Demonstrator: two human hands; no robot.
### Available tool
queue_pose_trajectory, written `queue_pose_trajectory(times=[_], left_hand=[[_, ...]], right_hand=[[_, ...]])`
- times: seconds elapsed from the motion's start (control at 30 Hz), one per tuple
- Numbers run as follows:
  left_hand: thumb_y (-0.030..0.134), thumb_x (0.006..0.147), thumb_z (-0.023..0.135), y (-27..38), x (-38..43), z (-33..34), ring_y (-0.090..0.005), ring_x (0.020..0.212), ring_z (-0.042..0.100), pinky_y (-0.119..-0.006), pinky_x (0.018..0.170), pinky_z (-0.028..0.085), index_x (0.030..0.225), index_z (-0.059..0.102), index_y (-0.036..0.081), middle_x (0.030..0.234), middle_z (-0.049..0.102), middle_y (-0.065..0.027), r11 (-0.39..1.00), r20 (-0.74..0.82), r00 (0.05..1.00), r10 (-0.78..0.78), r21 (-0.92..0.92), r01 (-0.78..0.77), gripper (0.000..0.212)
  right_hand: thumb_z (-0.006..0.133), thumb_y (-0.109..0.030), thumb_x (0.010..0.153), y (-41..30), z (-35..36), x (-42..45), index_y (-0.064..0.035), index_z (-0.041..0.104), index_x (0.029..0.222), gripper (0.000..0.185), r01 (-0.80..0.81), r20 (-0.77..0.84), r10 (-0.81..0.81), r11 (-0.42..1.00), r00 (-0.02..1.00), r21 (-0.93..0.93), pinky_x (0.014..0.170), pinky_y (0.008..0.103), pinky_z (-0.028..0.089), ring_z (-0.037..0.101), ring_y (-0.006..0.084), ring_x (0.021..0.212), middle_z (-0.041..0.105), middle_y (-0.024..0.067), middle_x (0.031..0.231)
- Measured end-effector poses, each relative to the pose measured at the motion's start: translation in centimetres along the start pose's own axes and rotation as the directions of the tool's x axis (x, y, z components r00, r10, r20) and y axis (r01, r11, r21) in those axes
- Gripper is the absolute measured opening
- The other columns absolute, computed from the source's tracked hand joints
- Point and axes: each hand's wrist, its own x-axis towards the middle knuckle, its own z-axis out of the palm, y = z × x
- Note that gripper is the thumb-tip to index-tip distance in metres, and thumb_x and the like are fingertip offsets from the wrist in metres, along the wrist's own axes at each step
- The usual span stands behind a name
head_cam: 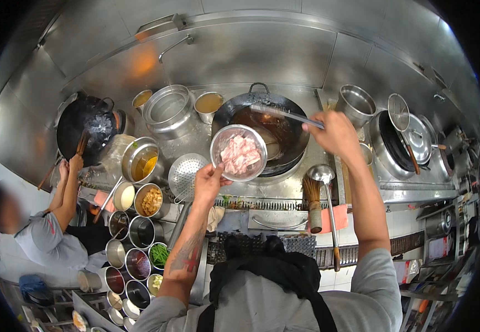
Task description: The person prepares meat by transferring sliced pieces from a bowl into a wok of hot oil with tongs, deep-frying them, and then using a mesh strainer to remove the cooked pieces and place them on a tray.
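Note:
My left hand (209, 182) grips the rim of a metal bowl (260, 166) with pale pink raw meat pieces (241, 153) in it. The bowl is held over the near left side of a large black wok (300, 145), which has brown liquid (240, 118) in it. My right hand (335, 130) is shut on the handle of a long metal utensil (283, 112), apparently tongs, whose ridged end is above the wok. Part of the wok is hidden behind the bowl.
A perforated skimmer (187, 172) lies left of the wok; a ladle (327, 199) and bamboo brush (314, 203) are at right. Several ingredient pots (137, 261) stand at left. A co-worker (57, 232) works at another wok (84, 135). Stockpots (169, 124) stand behind.

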Motion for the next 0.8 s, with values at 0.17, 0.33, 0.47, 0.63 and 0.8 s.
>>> queue_pose_trajectory(times=[0.17,0.33,0.47,0.63,0.8], left_hand=[[0.013,0.095,0.054,-0.2,3.3,2.0,-0.0122,0.058,0.063,-0.026,0.053,0.054,0.082,0.062,-0.003,0.071,0.064,-0.0063,0.973,0.080,0.973,0.215,0.067,-0.221,0.022],[0.013,0.094,0.056,2.3,4.8,3.7,-0.0101,0.056,0.061,-0.025,0.052,0.055,0.077,0.061,-0.002,0.067,0.060,-0.0028,0.876,0.205,0.958,0.198,0.401,-0.267,0.023],[0.015,0.093,0.057,0.2,6.8,1.4,-0.0109,0.056,0.060,-0.026,0.052,0.056,0.076,0.060,-0.001,0.068,0.060,-0.0046,0.960,0.214,0.973,0.083,0.246,-0.135,0.024],[0.011,0.094,0.054,-0.5,4.5,-1.3,-0.0121,0.058,0.063,-0.024,0.052,0.055,0.080,0.062,-0.004,0.071,0.064,-0.0078,0.998,0.127,0.992,-0.024,0.062,0.016,0.022],[0.011,0.095,0.053,-1.5,2.8,-1.6,-0.0122,0.060,0.063,-0.025,0.054,0.056,0.083,0.062,-0.004,0.073,0.065,-0.0088,0.994,0.125,0.992,-0.022,0.111,0.008,0.021]], right_hand=[[0.071,-0.028,0.077,-1.4,-1.1,-5.4,-0.0059,0.071,0.091,0.027,0.038,0.118,-0.030,0.997,0.993,-0.066,0.070,0.0421,0.051,0.065,0.0353,0.074,0.067,0.0167,0.078],[0.071,-0.029,0.077,-1.4,2.7,-6.8,-0.0062,0.068,0.089,0.026,0.203,0.094,-0.184,0.947,0.978,-0.250,0.064,0.0423,0.052,0.066,0.0323,0.069,0.067,0.0140,0.082],[0.069,-0.028,0.079,-3.0,1.0,-7.4,-0.0084,0.069,0.085,0.021,0.204,0.111,-0.178,0.930,0.978,-0.306,0.061,0.0414,0.052,0.066,0.0302,0.068,0.067,0.0125,0.078],[0.069,-0.029,0.078,-0.2,2.1,-4.6,-0.0073,0.071,0.080,0.022,-0.112,-0.073,0.094,0.945,0.993,-0.307,0.063,0.0419,0.052,0.066,0.0320,0.068,0.068,0.0136,0.074],[0.070,-0.031,0.079,6.7,16.8,2.8,-0.0061,0.072,0.084,0.025,-0.263,0.102,0.331,0.873,0.938,-0.412,0.075,0.0396,0.055,0.068,0.0326,0.086,0.069,0.0177,0.088]])
